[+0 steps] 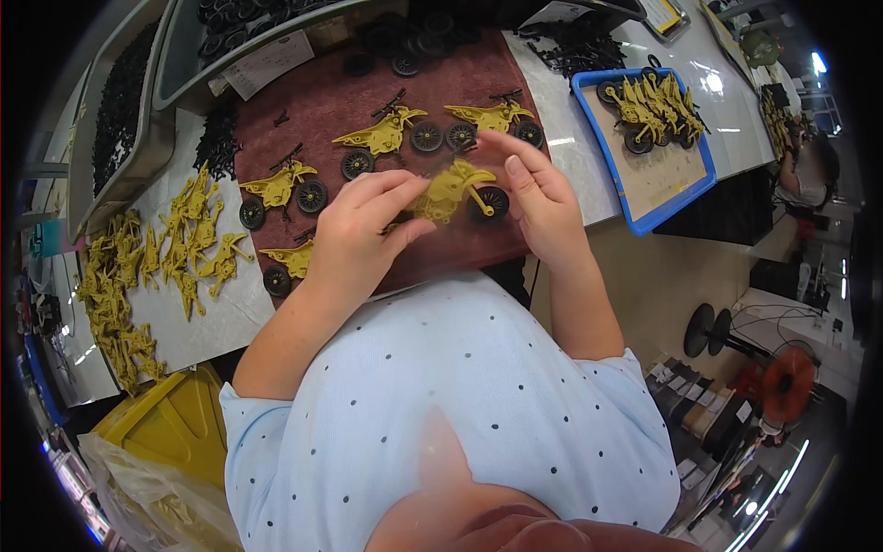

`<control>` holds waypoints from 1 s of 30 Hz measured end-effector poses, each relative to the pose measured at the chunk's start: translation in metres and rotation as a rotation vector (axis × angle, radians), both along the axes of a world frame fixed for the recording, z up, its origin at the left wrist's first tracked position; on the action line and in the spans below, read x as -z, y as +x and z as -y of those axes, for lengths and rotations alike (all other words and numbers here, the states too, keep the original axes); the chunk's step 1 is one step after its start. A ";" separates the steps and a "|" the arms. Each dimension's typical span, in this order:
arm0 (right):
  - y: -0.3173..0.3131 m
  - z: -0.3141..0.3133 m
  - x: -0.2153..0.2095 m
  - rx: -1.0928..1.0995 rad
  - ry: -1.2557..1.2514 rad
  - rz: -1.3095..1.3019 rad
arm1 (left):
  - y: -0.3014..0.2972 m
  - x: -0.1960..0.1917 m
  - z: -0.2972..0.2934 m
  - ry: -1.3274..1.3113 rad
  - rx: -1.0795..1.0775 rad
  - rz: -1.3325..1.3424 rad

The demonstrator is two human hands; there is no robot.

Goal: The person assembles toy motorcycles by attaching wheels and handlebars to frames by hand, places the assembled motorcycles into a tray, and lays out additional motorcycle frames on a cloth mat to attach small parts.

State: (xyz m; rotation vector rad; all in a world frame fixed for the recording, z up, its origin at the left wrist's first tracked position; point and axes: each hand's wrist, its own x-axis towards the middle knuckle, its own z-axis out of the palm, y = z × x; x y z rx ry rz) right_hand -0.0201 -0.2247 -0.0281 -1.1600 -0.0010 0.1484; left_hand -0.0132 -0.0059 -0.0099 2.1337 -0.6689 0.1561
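We record one yellow toy motorcycle, a moulded plastic dirt-bike body with a black spoked wheel fitted at its right end, raised above the dark red mat near the middle of the bench. It lies roughly level, front fork and wheel to the right, its left end covered by the left hand. The right hand touches it at the wheel end; we cannot tell whether a rear wheel is fitted.

Toy assembly workshop: tabletop strewn with yellow toy motorbikes, loose yellow frames, grey bins of black wheels, blue tray of finished bikes.
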 end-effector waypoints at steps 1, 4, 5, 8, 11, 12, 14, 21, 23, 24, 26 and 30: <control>-0.001 0.002 -0.001 -0.047 -0.206 0.022 | 0.000 0.002 0.002 0.028 0.026 0.069; -0.008 -0.005 -0.017 -0.161 -0.466 0.051 | -0.001 0.008 0.005 0.030 0.044 0.148; -0.009 -0.007 -0.015 -0.131 -0.446 0.055 | -0.001 0.008 0.006 0.005 0.032 0.158; -0.012 -0.004 -0.010 -0.089 -0.346 -0.009 | -0.002 0.005 0.006 -0.023 -0.064 0.095; -0.014 -0.004 -0.008 -0.041 -0.352 0.038 | -0.002 0.007 0.005 -0.076 -0.049 -0.154; -0.015 -0.005 -0.010 -0.037 -0.358 0.041 | -0.002 0.007 0.004 -0.082 -0.045 -0.150; -0.018 -0.007 -0.013 -0.006 -0.560 0.073 | -0.001 0.007 0.004 -0.016 -0.027 -0.115; -0.002 0.032 -0.011 0.531 -0.581 0.148 | 0.009 -0.004 0.004 -0.134 -0.098 -0.032; 0.022 0.082 0.011 0.846 -0.602 0.271 | 0.009 -0.012 -0.011 -0.135 -0.248 -0.009; 0.031 0.111 0.020 0.956 -0.759 0.282 | 0.010 -0.009 -0.024 -0.126 -0.275 -0.008; 0.043 0.150 0.034 1.032 -0.927 0.216 | 0.012 0.000 -0.060 -0.142 -0.302 -0.092; 0.055 0.194 0.068 1.041 -1.206 0.167 | 0.008 0.003 -0.124 -0.009 -0.614 -0.020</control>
